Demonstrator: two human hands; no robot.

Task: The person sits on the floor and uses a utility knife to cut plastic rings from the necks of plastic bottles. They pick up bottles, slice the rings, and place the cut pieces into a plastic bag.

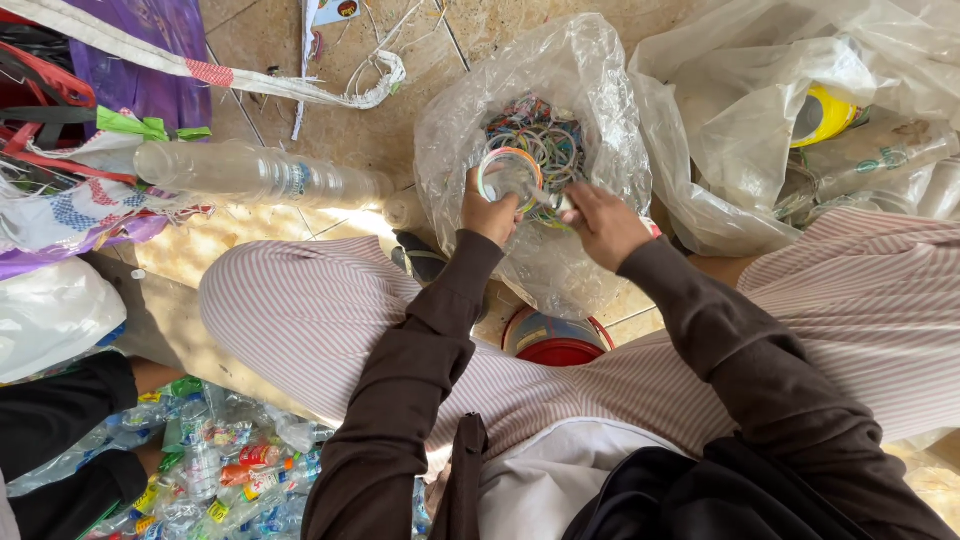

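Observation:
My left hand (490, 212) grips the neck of a clear plastic bottle (512, 176) whose mouth carries a coloured ring. My right hand (603, 225) is closed on a small thin object (552, 203) held against the bottle's neck; what it is cannot be told. Both hands hover over an open clear plastic bag (590, 90) holding several coloured plastic rings (545, 135). Dark brown sleeves cover both arms, and striped trousers cover my knees on either side.
A long clear bottle (260, 175) lies on the tiled floor at the left. A red tub (556, 340) sits between my legs. A second clear bag (720, 120) with bottles and a yellow item is at the right. Crushed bottles (230, 470) pile up at the lower left.

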